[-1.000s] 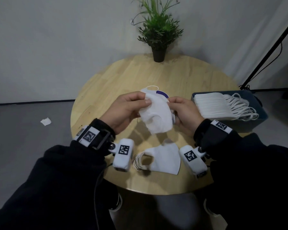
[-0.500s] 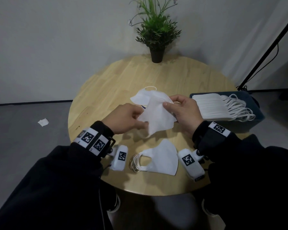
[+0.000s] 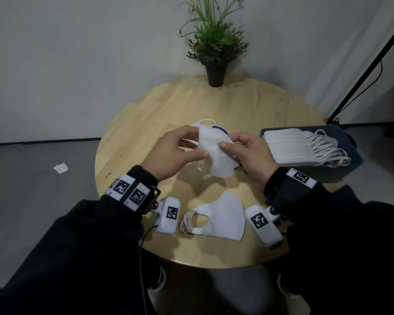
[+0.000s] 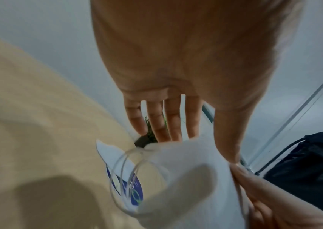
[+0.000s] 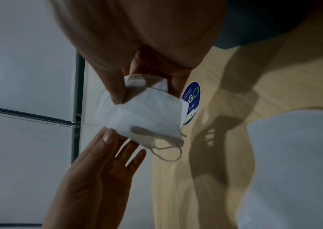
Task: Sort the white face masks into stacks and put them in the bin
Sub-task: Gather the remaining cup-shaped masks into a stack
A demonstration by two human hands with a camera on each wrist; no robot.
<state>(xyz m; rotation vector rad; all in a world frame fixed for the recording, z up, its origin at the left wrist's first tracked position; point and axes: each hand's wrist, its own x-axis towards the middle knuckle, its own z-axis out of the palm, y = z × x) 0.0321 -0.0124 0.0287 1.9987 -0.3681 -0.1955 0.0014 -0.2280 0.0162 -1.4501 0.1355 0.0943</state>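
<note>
Both hands hold one white face mask [image 3: 216, 160] above the middle of the round wooden table [image 3: 146, 123]. My left hand [image 3: 195, 143] has its thumb on the mask's front and its straight fingers [image 4: 173, 124] behind it. My right hand [image 3: 229, 142] pinches the mask's [image 5: 142, 114] upper corner between thumb and fingers [image 5: 117, 94]. Ear loops [image 4: 125, 178] dangle from the mask. A small stack of white masks [image 3: 223, 217] lies near the table's front edge, between my wrists. The dark blue bin [image 3: 353, 164] at the right holds a row of stacked masks [image 3: 289, 148].
A potted plant [image 3: 215, 53] stands at the table's far edge. A round blue sticker [image 5: 193, 94] is stuck to the tabletop under the held mask. A black stand leg [image 3: 362, 80] leans at the right. A scrap of white paper [image 3: 60, 167] lies on the floor at the left.
The mask was spread wide half a second ago and now hangs folded and narrower. My left thumb has moved up from its lower edge onto its front.
</note>
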